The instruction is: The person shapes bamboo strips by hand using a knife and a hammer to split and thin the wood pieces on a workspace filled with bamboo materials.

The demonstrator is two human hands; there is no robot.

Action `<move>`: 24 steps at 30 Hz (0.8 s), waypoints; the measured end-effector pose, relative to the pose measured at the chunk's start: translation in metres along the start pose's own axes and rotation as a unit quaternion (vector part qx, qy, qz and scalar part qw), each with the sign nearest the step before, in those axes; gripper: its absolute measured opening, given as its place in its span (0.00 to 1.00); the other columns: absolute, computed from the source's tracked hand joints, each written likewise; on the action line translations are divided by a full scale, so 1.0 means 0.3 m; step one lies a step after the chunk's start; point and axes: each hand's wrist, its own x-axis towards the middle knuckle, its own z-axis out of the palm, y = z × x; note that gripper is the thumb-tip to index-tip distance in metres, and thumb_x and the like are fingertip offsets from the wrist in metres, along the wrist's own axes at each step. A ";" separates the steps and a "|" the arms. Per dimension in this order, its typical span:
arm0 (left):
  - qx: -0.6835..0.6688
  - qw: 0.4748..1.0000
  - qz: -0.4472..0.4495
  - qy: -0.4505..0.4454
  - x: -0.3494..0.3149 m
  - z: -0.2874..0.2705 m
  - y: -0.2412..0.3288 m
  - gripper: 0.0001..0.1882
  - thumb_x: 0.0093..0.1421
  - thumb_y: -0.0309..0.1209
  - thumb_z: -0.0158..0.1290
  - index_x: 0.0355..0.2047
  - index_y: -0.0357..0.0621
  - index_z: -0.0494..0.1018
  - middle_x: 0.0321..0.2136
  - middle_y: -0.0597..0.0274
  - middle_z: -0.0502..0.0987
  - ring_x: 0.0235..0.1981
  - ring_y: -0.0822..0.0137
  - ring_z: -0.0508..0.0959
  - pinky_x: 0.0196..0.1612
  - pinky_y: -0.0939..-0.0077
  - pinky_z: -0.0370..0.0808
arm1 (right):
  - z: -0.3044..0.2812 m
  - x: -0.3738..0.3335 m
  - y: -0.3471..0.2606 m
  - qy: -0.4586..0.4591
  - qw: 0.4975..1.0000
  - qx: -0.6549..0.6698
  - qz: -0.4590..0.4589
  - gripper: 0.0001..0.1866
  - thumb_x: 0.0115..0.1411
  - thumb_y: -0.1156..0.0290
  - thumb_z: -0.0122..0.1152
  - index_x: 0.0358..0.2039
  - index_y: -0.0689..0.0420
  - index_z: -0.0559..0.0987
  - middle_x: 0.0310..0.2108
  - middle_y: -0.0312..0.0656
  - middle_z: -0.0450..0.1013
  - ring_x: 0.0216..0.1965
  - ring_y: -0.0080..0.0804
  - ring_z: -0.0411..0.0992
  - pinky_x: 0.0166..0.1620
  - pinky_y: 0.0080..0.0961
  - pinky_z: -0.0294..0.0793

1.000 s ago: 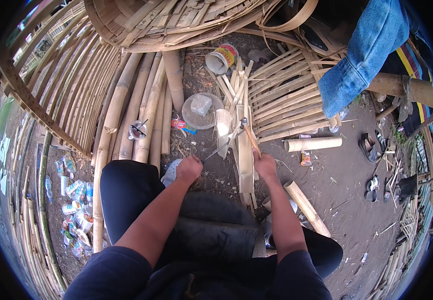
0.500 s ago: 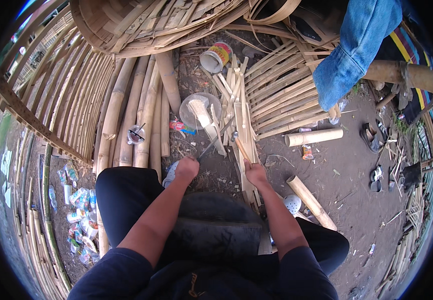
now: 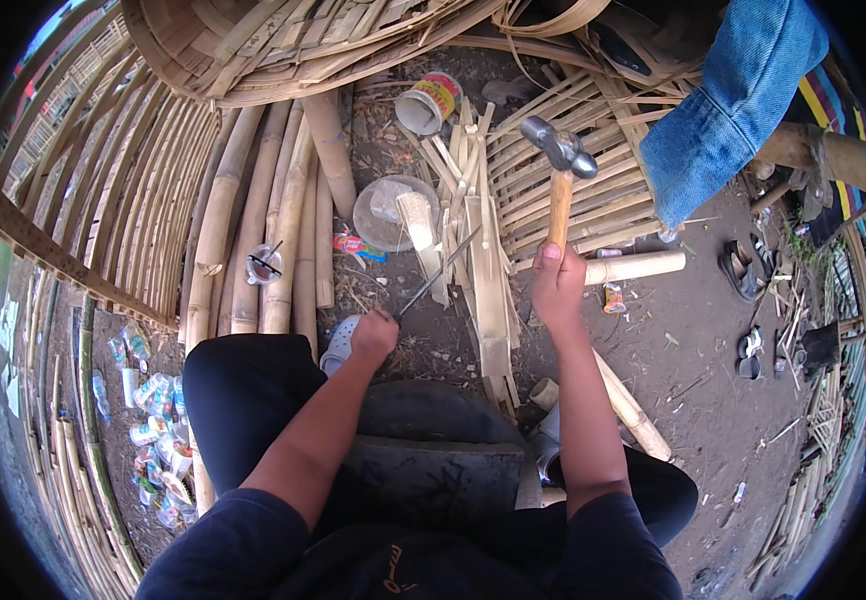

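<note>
My right hand (image 3: pixel 559 278) is closed round the wooden handle of a ball-peen hammer (image 3: pixel 560 200), raised with its metal head up. My left hand (image 3: pixel 374 336) is closed on a thin dark metal rod (image 3: pixel 437 273), which slants up and right toward split bamboo strips (image 3: pixel 493 295). Those strips lie lengthwise in front of me, between my hands. What the rod's far end touches I cannot tell. Just beyond the left hand, a pale bamboo piece (image 3: pixel 418 235) leans over a round translucent lid or dish (image 3: pixel 365 215).
Bamboo poles (image 3: pixel 223 215) and a slatted bamboo panel (image 3: pixel 103 180) stand at left, with a drink cup (image 3: pixel 264 266) on the poles. A tin can (image 3: pixel 427 104) sits ahead. Blue denim (image 3: pixel 728 110) hangs at upper right. Cut bamboo (image 3: pixel 633 410) and sandals (image 3: pixel 741 272) lie right.
My right hand has lifted the hammer up and slightly right, away from the bamboo strips. The left hand stays nearly in place with the rod.
</note>
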 end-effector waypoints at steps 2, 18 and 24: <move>0.009 1.000 0.025 -0.004 0.008 0.007 0.040 0.23 0.63 0.39 0.36 0.34 0.32 0.76 0.36 0.37 0.77 0.40 0.42 0.78 0.45 0.52 0.75 | 0.031 -0.134 0.222 -0.028 0.996 -0.086 0.000 0.30 0.64 0.49 0.48 0.19 0.65 0.73 0.15 0.52 0.69 0.19 0.56 0.69 0.26 0.44 0.67; 0.108 0.985 0.129 0.028 0.081 0.158 -0.127 0.22 0.63 0.38 0.36 0.31 0.33 0.76 0.33 0.39 0.78 0.35 0.43 0.79 0.40 0.55 0.77 | -0.021 0.054 -0.052 -0.044 0.997 -0.036 0.050 0.29 0.64 0.51 0.49 0.19 0.67 0.69 0.13 0.50 0.66 0.14 0.49 0.60 0.22 0.36 0.64; 0.231 0.948 0.219 -0.015 0.043 0.145 -0.051 0.20 0.63 0.36 0.37 0.35 0.32 0.75 0.35 0.40 0.78 0.39 0.45 0.79 0.40 0.57 0.78 | 0.049 -0.383 0.453 -0.162 0.911 -0.295 0.239 0.31 0.63 0.47 0.46 0.25 0.68 0.77 0.26 0.64 0.73 0.31 0.64 0.73 0.38 0.50 0.71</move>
